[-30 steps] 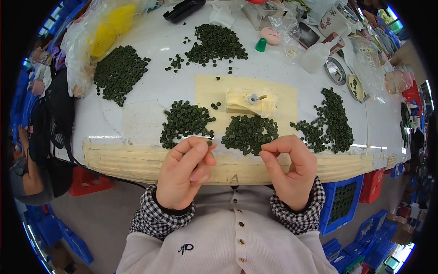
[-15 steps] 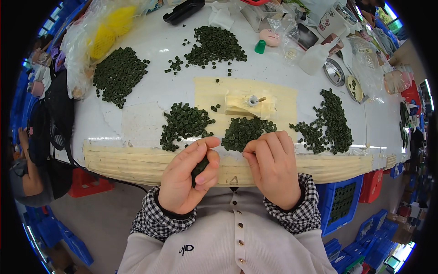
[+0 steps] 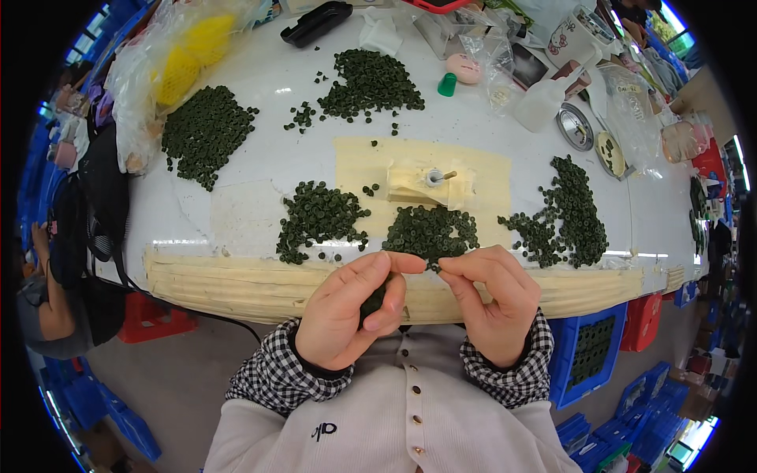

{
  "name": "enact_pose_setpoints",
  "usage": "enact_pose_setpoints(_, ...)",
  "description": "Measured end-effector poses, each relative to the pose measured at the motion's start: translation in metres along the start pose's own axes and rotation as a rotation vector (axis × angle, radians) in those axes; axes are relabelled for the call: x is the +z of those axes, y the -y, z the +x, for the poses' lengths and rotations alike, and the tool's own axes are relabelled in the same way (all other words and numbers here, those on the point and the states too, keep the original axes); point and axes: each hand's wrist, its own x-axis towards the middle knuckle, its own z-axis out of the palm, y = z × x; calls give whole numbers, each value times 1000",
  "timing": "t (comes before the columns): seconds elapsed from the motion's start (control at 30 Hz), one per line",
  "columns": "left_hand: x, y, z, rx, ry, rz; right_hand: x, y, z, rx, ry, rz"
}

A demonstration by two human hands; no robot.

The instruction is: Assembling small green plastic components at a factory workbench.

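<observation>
My left hand (image 3: pixel 347 303) is curled around something dark green (image 3: pixel 374 302), mostly hidden in the palm, with its thumb and forefinger reaching toward the right. My right hand (image 3: pixel 501 303) pinches thumb and fingertips together close to the left forefinger; what sits in the pinch is too small to make out. Just beyond both hands lies a pile of small dark green ring-like pieces (image 3: pixel 418 229). To its left is a second pile (image 3: pixel 319 217). Behind the near pile, a tape-covered block (image 3: pixel 406 183) carries a short metal pin (image 3: pixel 449 175).
More green pieces lie in a right pile (image 3: pixel 579 209), a far pile (image 3: pixel 371 83) and a far-left pile (image 3: pixel 206 134). Padded tape (image 3: pixel 221 276) lines the table's front edge. A blue crate (image 3: pixel 587 359) stands below right. A round metal tin (image 3: pixel 576 128) lies at the back right.
Both hands have shifted a little to the right, and the left one has moved closer to the right one. Their fingertips now almost meet in front of the near pile.
</observation>
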Motion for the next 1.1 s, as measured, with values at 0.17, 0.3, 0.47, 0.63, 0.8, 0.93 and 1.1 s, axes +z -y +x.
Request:
enact_pose_setpoints(0.17, 12, -2, 1, 4, -112, 49, 1, -3, -5, 87, 10, 144)
enact_pose_setpoints(0.3, 1, -1, 0, 28, -33, 68, 3, 0, -12, 365, 44, 479)
enact_pose_setpoints(0.47, -6, 1, -1, 46, 31, 39, 2, -6, -9, 297, 74, 544)
enact_pose_setpoints(0.63, -1, 1, -1, 60, -7, 39, 3, -6, -10, 345, 46, 624)
enact_pose_setpoints(0.8, -4, 2, -1, 48, -9, 25, 2, -5, -15, 425, 57, 694)
enact_pose_setpoints(0.93, -4, 2, -2, 56, -23, 57, 3, -5, -15, 402, 92, 710)
enact_pose_setpoints(1.1, 2, 2, -3, 74, -83, 120, 2, -2, -13, 468, 83, 824)
